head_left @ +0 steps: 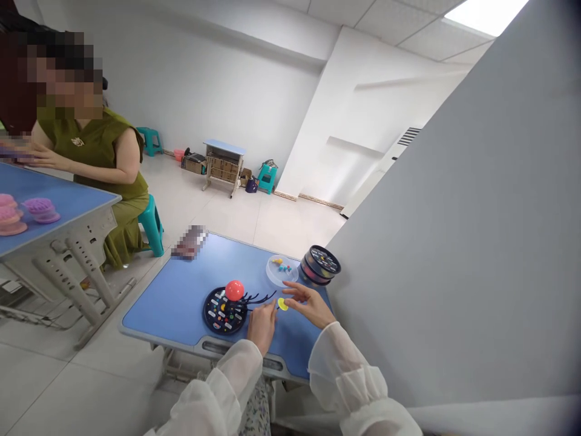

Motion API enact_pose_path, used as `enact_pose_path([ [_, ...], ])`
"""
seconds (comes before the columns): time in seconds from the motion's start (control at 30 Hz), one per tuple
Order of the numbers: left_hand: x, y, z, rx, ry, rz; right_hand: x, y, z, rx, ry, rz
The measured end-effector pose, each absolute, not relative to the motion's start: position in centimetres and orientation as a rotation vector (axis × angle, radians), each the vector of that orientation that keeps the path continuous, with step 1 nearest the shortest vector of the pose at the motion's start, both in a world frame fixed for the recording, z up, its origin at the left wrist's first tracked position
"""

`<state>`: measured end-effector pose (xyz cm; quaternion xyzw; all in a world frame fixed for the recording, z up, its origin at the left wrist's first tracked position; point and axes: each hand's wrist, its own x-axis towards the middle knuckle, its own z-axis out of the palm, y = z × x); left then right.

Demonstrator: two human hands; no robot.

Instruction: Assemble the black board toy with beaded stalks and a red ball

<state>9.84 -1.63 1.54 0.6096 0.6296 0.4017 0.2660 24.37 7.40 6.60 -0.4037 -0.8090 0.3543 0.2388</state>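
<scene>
On the blue desk stands a solar system model with a round black printed base (219, 319) and a red ball (235, 290) on top. Several thin black arms (259, 298) reach from it toward the right. My left hand (262, 326) is closed on one of these arms near its outer end. My right hand (312, 306) pinches a small yellow disc-shaped piece (282, 304) between thumb and fingers, close to my left fingertips. Whether the yellow piece touches the arm's tip is too small to tell.
Behind my right hand sit a clear round dish (272, 277) with small coloured pieces and a stack of round black-rimmed boxes (318, 271). A grey partition (445, 254) borders the desk (167, 297) on the right. A person (109, 151) sits at another desk (86, 203) on the left.
</scene>
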Motion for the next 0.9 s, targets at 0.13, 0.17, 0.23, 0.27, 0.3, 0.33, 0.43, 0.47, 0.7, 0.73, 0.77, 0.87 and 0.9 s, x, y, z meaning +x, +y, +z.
enact_pose_path([
  [0.13,10.0,-2.4,0.6,1.717,1.709,1.253,23.6,10.8,6.4,-1.323,-2.193,0.507],
  [0.17,10.0,-2.8,0.5,1.767,1.746,1.300,23.0,11.8,6.3,-1.358,-2.199,0.450],
  [0.23,9.9,-3.8,0.5,1.880,1.800,1.385,21.7,13.7,6.1,-1.426,-2.234,0.358],
  [0.27,9.7,-4.3,0.8,1.933,1.819,1.421,21.0,14.6,6.0,-1.468,-2.258,0.309],
  [0.3,9.4,-5.0,1.2,1.970,1.849,1.454,20.3,15.3,5.9,-1.511,-2.283,0.264],
  [0.33,9.0,-5.6,1.8,2.008,1.871,1.482,19.6,15.9,5.7,-1.553,-2.307,0.221],
  [0.43,6.6,-7.4,4.7,2.093,1.945,1.513,18.2,17.1,5.2,-1.661,-2.368,0.114],
  [0.47,5.3,-7.7,6.0,2.103,1.940,1.542,17.9,17.3,5.1,-1.688,-2.384,0.087],
  [0.7,-6.6,-0.8,11.2,1.811,1.592,1.459,17.7,18.3,5.0,-1.812,-2.372,0.060],
  [0.73,-7.5,1.3,10.8,1.799,1.448,1.317,17.7,18.3,5.1,-1.816,-2.354,0.075],
  [0.77,-7.9,3.4,10.1,1.770,1.291,1.153,17.6,18.3,5.2,-1.814,-2.335,0.095],
  [0.87,-6.9,8.5,7.1,1.616,0.868,0.731,17.4,18.3,5.5,-1.773,-2.256,0.185],
  [0.9,-6.1,9.7,6.1,1.613,0.816,0.664,17.3,18.2,5.7,-1.748,-2.222,0.227],
])
